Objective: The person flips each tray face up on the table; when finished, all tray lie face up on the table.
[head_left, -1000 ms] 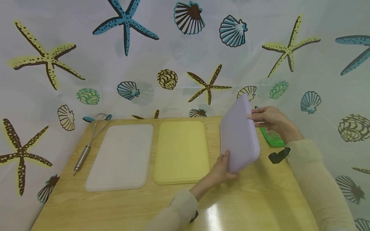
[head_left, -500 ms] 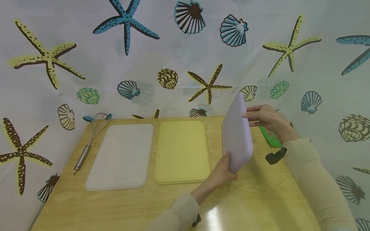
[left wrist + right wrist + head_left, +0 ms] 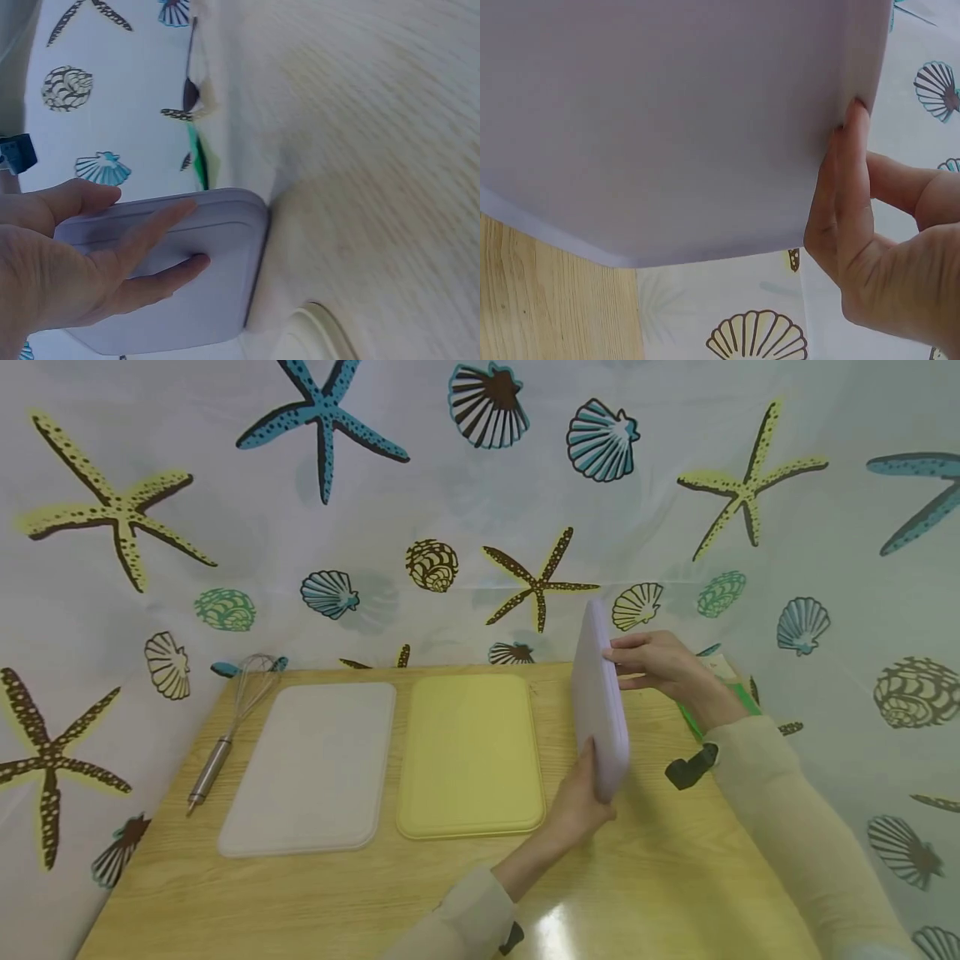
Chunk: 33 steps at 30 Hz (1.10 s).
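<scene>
Purple tray (image 3: 594,702), one: upright on edge above the table (image 3: 315,910), right of the yellow tray (image 3: 471,756). Left hand (image 3: 579,802): gripping its near lower edge. Right hand (image 3: 660,667): pinching its upper edge, thumb opposite fingers. White tray (image 3: 309,768): flat, left of the yellow one. Whisk (image 3: 216,764): beside the white tray. Green packet (image 3: 746,697): beyond the right hand, partly hidden.

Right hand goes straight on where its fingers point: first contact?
The purple board, which the right hand grips. Beyond it, probably open air above the yellow board; depth is unclear.
</scene>
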Available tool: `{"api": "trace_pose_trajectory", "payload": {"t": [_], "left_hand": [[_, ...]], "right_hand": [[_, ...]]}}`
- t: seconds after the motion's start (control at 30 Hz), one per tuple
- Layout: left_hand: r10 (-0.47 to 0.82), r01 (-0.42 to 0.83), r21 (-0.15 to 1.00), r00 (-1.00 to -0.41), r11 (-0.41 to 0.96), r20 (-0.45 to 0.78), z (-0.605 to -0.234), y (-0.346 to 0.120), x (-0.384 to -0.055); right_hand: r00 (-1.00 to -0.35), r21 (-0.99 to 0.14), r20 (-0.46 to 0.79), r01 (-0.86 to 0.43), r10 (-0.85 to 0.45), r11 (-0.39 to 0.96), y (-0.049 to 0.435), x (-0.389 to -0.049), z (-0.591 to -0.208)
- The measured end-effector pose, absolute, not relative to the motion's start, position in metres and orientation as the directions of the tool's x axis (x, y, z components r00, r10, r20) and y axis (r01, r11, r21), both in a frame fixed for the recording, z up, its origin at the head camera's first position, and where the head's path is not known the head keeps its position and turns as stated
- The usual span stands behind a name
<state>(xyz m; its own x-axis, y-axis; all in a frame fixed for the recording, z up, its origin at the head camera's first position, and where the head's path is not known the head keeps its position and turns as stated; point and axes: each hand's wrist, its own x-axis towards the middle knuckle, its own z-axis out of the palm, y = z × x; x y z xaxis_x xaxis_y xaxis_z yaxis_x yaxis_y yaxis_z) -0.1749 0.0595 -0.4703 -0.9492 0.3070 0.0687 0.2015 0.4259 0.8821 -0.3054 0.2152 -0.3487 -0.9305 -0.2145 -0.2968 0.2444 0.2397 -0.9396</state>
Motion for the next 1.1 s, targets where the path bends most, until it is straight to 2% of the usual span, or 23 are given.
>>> {"api": "trace_pose_trajectory", "payload": {"t": [0.47, 0.67, 0.77, 1.1], "left_hand": [[0.330, 0.059, 0.966, -0.944, 0.251, -0.028, -0.405, 0.038, -0.175], [0.397, -0.089, 0.994, -0.912, 0.055, -0.104, -0.389, 0.027, -0.181], [0.420, -0.122, 0.992, -0.902, -0.018, -0.103, -0.383, 0.021, -0.187], [0.373, -0.132, 0.991, -0.921, -0.015, -0.117, -0.373, 0.011, -0.197]], "right_hand": [[-0.936, -0.945, -0.281, 0.232, -0.211, 0.229, 0.185, -0.304, -0.347], [-0.938, -0.944, -0.284, 0.238, -0.199, 0.226, 0.179, -0.306, -0.349], [-0.939, -0.946, -0.277, 0.230, -0.203, 0.229, 0.175, -0.307, -0.349], [-0.934, -0.943, -0.282, 0.227, -0.221, 0.243, 0.166, -0.309, -0.350]]}}
